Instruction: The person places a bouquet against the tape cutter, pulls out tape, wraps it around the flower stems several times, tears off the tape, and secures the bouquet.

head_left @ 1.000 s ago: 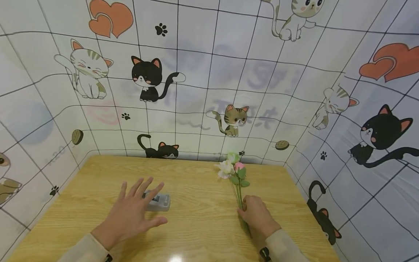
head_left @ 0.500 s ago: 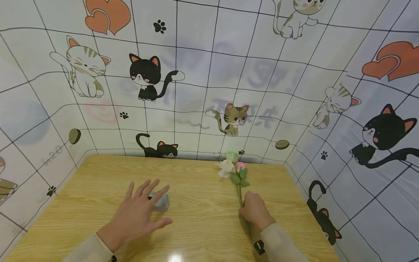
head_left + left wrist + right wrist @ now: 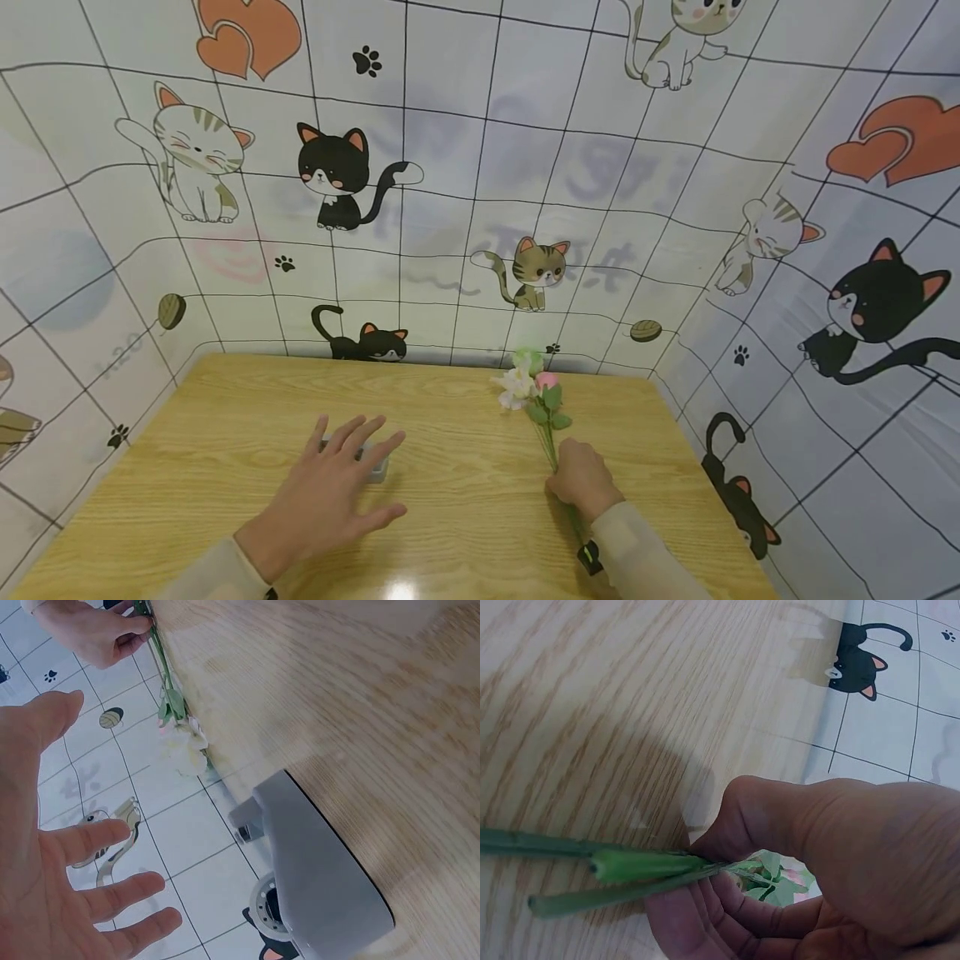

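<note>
My right hand [image 3: 585,479] pinches the stems of several artificial flowers [image 3: 517,387] between thumb and fingers, on the right of the table. White, pink and pale green blooms point to the back; cut green stem ends [image 3: 645,866] stick out past the fingers in the right wrist view. On the left, my left hand [image 3: 326,492] is held with its fingers spread, overlapping a grey tape dispenser [image 3: 377,472] in the head view. From the left wrist the dispenser's smooth body [image 3: 322,877] and round roll hub [image 3: 268,907] show beside the fingers, with a gap between.
The wooden table [image 3: 450,433] reaches back to a white cloth wall [image 3: 442,283] printed with grid lines and cartoon cats. Similar cloth [image 3: 885,450] closes off the right side, and more hangs on the left.
My left hand has drifted right and slightly nearer, covering more of the tape dispenser. The right hand keeps the flower stems, its wrist shifted a little left; the flowers barely move.
</note>
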A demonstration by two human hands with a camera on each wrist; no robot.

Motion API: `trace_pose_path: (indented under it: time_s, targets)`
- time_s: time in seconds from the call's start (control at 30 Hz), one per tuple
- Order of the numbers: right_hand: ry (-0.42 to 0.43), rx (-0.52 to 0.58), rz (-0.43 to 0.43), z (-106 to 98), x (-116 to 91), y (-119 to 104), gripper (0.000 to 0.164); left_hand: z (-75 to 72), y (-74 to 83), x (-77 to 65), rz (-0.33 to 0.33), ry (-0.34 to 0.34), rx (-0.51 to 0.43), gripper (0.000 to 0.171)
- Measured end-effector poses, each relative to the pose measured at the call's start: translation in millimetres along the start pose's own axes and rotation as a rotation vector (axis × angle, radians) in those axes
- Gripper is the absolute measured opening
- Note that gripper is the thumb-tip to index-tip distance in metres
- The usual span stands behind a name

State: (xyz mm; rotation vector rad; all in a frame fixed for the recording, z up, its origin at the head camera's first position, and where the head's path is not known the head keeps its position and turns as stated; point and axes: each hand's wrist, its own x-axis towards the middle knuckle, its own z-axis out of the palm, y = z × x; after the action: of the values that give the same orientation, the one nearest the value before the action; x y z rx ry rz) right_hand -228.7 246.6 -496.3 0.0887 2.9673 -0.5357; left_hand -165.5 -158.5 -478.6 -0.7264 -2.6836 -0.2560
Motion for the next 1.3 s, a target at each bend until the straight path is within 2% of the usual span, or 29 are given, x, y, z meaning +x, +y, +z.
trace_pose_path:
  time_s: [0.17, 0.37, 0.53, 0.63, 0.67, 0.73, 0.83, 0.87, 0.9, 1.07, 1.3]
  targets:
    - [-0.008, -0.005, 0.01, -2.5, -0.6, 0.1, 0.026, 1.4, 4.6, 1.2, 0.04, 0.018, 0.019, 0.084]
    - [-0.045, 0.102, -0.044, -7.4, 0.4, 3.4, 0.029, 2.8, 9.7, 2.4, 0.066, 0.021, 0.049, 0.081]
    - [-0.075, 0.187, -0.073, -14.3, 2.9, 6.6, 0.061, 0.2, 15.5, 3.9, 0.071, -0.008, 0.051, 0.08]
    - [-0.098, 0.223, -0.065, -19.7, 1.2, 4.8, 0.065, -0.6, 18.6, 4.3, 0.081, -0.021, 0.055, 0.079]
    - [-0.108, 0.236, -0.057, -21.4, 0.4, 3.5, 0.062, -0.4, 19.3, 4.5, 0.083, -0.025, 0.055, 0.078]
    - [-0.115, 0.259, -0.05, -23.4, -1.9, 1.1, 0.047, 0.3, 20.6, 5.0, 0.092, -0.03, 0.058, 0.078]
    - [-0.123, 0.295, -0.041, -24.6, -5.6, -2.9, 0.01, 1.8, 21.6, 6.0, 0.102, -0.027, 0.063, 0.078]
    - [-0.122, 0.303, -0.044, -24.6, -6.8, -4.0, 0.008, 2.2, 21.8, 6.1, 0.104, -0.019, 0.066, 0.077]
    - [-0.117, 0.314, -0.049, -24.0, -8.2, -5.1, 0.015, 2.4, 21.9, 6.1, 0.106, -0.014, 0.07, 0.077]
    - [-0.117, 0.391, -0.058, -22.6, -13.1, -12.7, 0.006, 2.0, 21.4, 5.0, 0.107, 0.0, 0.074, 0.075]
    - [-0.135, 0.418, -0.118, -19.9, -17.0, -28.9, 0.007, 0.5, 16.4, 2.8, 0.055, -0.021, 0.05, 0.073]
